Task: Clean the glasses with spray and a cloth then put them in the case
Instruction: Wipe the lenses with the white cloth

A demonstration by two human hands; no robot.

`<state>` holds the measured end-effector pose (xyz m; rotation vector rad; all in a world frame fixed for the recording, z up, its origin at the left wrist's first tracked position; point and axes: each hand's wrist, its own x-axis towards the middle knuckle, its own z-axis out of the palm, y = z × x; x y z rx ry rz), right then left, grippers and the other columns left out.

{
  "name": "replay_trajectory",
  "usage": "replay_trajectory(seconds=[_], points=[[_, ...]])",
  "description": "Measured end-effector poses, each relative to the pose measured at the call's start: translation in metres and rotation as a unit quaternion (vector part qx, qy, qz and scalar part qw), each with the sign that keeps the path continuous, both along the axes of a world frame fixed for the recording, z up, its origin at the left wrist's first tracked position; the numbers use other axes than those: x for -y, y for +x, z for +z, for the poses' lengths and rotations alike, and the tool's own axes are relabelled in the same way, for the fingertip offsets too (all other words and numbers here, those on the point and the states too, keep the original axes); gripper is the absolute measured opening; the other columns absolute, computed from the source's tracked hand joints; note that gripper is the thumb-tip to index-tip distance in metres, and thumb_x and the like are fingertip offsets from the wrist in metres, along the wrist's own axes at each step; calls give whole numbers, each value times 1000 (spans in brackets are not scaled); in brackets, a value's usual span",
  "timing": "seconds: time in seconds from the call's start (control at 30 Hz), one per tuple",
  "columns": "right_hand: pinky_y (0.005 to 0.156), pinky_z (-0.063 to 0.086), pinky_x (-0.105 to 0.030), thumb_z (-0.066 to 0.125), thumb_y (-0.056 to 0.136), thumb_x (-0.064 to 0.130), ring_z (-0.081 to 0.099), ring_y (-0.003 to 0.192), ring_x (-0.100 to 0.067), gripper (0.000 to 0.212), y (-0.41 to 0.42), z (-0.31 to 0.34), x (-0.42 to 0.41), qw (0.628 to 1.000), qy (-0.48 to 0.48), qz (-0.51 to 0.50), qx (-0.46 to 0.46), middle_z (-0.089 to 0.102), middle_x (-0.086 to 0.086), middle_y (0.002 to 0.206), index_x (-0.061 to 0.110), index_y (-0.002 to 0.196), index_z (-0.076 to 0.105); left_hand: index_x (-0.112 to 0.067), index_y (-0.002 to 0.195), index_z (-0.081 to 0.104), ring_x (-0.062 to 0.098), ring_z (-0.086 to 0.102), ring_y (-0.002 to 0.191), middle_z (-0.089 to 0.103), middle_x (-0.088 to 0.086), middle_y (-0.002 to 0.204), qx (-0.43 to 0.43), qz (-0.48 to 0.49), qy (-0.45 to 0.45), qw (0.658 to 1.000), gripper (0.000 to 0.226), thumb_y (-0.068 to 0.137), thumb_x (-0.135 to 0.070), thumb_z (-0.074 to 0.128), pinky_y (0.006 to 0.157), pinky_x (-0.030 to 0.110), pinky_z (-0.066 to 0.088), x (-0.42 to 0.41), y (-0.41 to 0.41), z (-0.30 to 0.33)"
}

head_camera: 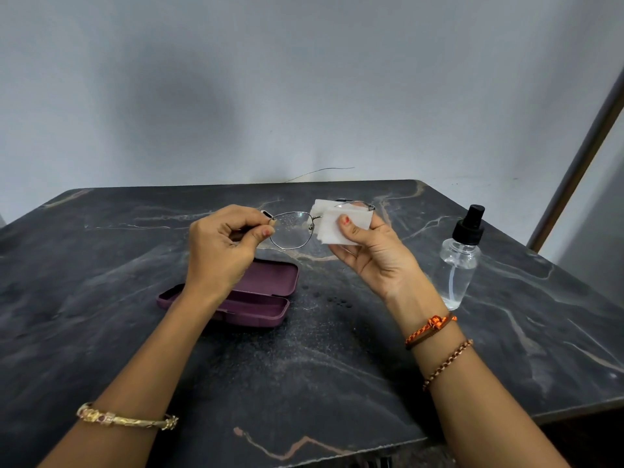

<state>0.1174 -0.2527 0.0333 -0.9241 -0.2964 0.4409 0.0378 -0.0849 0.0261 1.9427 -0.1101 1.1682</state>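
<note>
Glasses (293, 230), spray-beaded, pinched in my left fingers (266, 232) above the open case (256, 298); right fingers (347, 228) clamp cloth (341, 224) on one lens; casing remains.

White cloth (341, 228); maroon case (256, 292); black-capped clear spray bottle (459, 261); black marble-veined table (135, 265).

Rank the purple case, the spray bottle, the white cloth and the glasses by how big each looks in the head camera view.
1. Purple case, open, partly hidden by the left forearm.
2. Spray bottle.
3. Glasses and white cloth: too alike to rank, since the cloth is folded and covers one lens.
</note>
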Motion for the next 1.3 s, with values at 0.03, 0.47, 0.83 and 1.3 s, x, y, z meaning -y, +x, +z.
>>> replay_trajectory(seconds=[0.03,0.47,0.83,1.3], points=[[62,57,-25,55,81,-2,70,62,-11,17,1,0,2,1000,-8,5,-3,73,3,64,14,85,60,-14,84,66,-6,60,71,63,-6,78,0,-1,4,1000,22,70,3,68,67,9,49,0,0,1],[60,57,-29,47,82,-14,69,55,-16,22,-2,1,5,991,71,27,-111,70,-7,57,4,79,60,-16,83,67,-6,60,73,64,-3,78,-15,6,17,1000,22,70,2,69,68,9,49,-2,1,-1],[78,53,-28,56,84,5,66,72,-14,10,0,3,3,996,64,-30,-54,72,0,62,12,78,60,-14,83,67,-8,60,69,65,-2,80,-31,-3,-7,1000,22,71,4,67,67,7,48,0,2,-2],[50,55,-18,65,76,0,67,51,-9,21,-3,1,-1,993,35,-107,-42,70,2,53,15,60,65,-18,79,67,-9,60,69,63,-10,73,-47,-6,-12,999,23,70,3,68,66,6,47,5,3,-5]])
